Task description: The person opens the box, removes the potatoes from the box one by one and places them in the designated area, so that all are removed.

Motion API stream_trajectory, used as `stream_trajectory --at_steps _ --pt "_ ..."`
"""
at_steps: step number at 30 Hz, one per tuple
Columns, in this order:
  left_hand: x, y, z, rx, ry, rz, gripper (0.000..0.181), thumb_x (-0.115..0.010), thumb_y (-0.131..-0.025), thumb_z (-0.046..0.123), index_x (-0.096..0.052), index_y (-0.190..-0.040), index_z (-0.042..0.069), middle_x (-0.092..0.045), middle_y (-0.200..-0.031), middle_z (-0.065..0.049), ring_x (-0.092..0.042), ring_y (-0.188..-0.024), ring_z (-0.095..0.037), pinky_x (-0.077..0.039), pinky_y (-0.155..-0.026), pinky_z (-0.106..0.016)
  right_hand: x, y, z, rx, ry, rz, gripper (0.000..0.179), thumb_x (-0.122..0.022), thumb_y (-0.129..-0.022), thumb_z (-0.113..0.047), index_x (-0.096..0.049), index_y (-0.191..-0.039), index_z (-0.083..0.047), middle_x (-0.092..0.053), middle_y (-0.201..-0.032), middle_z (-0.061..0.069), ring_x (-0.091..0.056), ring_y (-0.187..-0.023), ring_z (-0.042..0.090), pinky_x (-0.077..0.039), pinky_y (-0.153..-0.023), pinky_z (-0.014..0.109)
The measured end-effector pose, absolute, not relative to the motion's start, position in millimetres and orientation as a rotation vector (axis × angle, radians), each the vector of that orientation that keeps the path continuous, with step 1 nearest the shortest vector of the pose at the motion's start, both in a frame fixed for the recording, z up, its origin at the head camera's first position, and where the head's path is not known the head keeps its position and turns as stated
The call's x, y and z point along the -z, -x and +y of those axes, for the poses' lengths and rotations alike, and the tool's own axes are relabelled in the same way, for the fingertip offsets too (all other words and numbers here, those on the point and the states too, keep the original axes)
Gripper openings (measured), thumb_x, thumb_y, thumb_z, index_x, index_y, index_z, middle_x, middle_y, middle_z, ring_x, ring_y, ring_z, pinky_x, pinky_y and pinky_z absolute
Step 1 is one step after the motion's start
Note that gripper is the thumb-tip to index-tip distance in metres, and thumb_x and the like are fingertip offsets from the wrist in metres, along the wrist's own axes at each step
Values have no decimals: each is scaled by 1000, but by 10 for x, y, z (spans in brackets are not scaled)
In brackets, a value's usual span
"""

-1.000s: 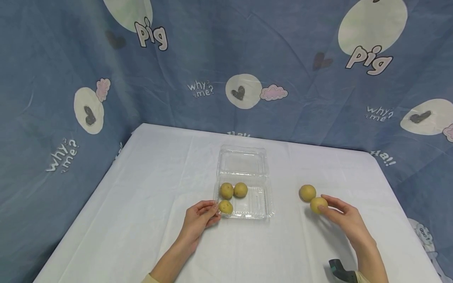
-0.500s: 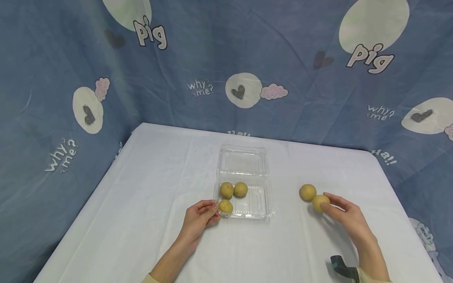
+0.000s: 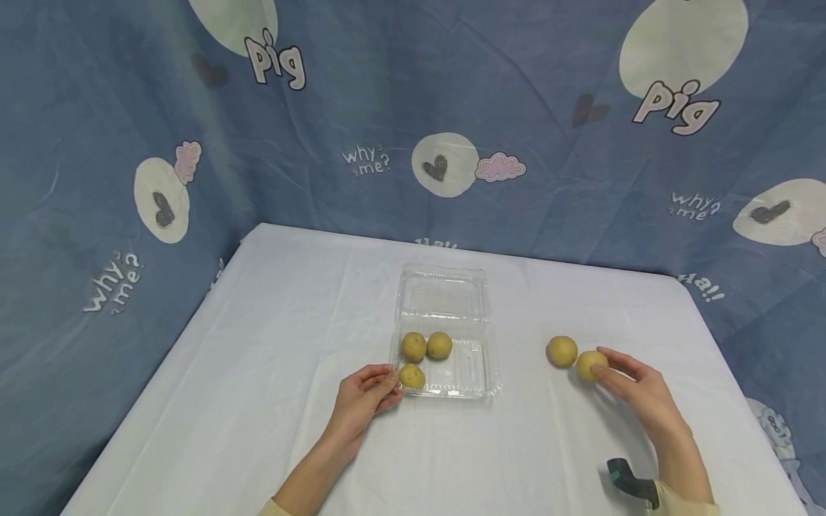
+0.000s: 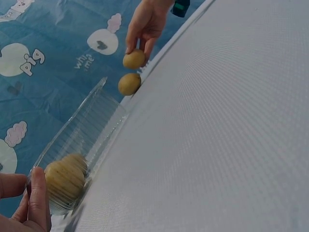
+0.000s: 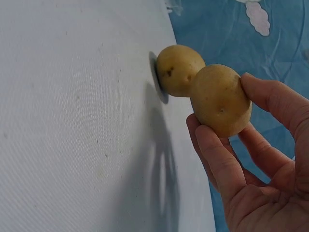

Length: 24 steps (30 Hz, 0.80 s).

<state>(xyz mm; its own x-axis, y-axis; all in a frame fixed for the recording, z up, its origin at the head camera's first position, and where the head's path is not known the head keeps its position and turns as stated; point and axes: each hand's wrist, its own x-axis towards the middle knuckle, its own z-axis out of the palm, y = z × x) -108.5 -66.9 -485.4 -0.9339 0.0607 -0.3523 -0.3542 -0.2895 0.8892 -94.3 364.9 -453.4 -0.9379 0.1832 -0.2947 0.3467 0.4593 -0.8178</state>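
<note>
My right hand point(image 3: 645, 400) pinches a potato point(image 5: 221, 99) between thumb and fingers. In the right wrist view that potato is held off the table, its shadow lying apart from it. A second potato point(image 3: 562, 352) rests on the cloth just left of it. My left hand point(image 3: 364, 398) grips the near left rim of a clear plastic clamshell container point(image 3: 471, 369), with thumb and fingertips at the edge, as the left wrist view also shows. Three potatoes point(image 3: 439, 346) sit in the left half of its base. The container's lid point(image 3: 442, 295) lies folded back, away from me.
A white cloth point(image 3: 290, 308) covers the table. Behind and beside it hangs a blue printed curtain point(image 3: 361, 86). A dark device point(image 3: 629, 484) is strapped at my right wrist, close above the table.
My right hand has moved slightly right and away from me with the potato, widening the gap to the container. My left hand and the container have stayed put.
</note>
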Motion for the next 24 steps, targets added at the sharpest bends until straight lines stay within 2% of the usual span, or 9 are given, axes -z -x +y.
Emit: stream_trajectory --at_steps 2,4,6,9,13,20,24 --pt "4856 1084 -670 -2304 368 1686 29 -68 -92 5 -58 -114 -10 -64 -93 -16 -67 -81 -19 -61 -77 -28 4533 952 3659 1469 -466 2540 77 -65 -91 -50 -39 -148 -5 -38 -148 18 -45 -119 12 -44 -85 14" --pt "4855 1083 -671 -2305 371 1681 29 -69 -92 4 -58 -114 -10 -64 -92 -16 -67 -81 -19 -61 -77 -27 4536 961 3666 1467 -472 2536 78 -65 -91 -51 -39 -148 -5 -38 -148 18 -45 -120 14 -45 -85 13" --pt "4858 1081 -672 -2307 372 1679 29 -69 -91 4 -58 -114 -10 -64 -91 -15 -67 -80 -19 -61 -76 -27 4542 969 3670 1464 -479 2532 79 -65 -91 -51 -39 -149 -5 -38 -149 19 -41 -126 21 -45 -89 19" --pt "4862 1078 -673 -2309 370 1682 28 -69 -91 4 -58 -113 -11 -64 -91 -15 -67 -80 -19 -61 -76 -27 4552 987 3679 1473 -484 2530 80 -65 -91 -51 -38 -149 -4 -36 -149 20 -35 -133 33 -43 -99 36" --pt "4864 1075 -676 -2305 365 1689 28 -69 -91 4 -59 -113 -10 -64 -92 -16 -67 -80 -19 -61 -76 -28 4558 1011 3691 1482 -474 2531 80 -65 -91 -50 -37 -149 -2 -34 -150 22 -31 -136 38 -37 -106 51" --pt "4860 1084 -682 -2301 345 1691 28 -68 -92 4 -59 -114 -10 -65 -92 -17 -67 -80 -19 -61 -75 -27 4567 1049 3695 1456 -475 2536 81 -64 -92 -51 -37 -148 -1 -34 -149 25 -29 -135 41 -34 -107 59" --pt "4867 1081 -688 -2308 339 1684 28 -68 -92 4 -59 -114 -11 -65 -92 -17 -67 -79 -19 -61 -75 -27 4569 1067 3695 1448 -480 2536 81 -65 -91 -51 -37 -148 -1 -34 -149 24 -30 -135 41 -35 -106 59"
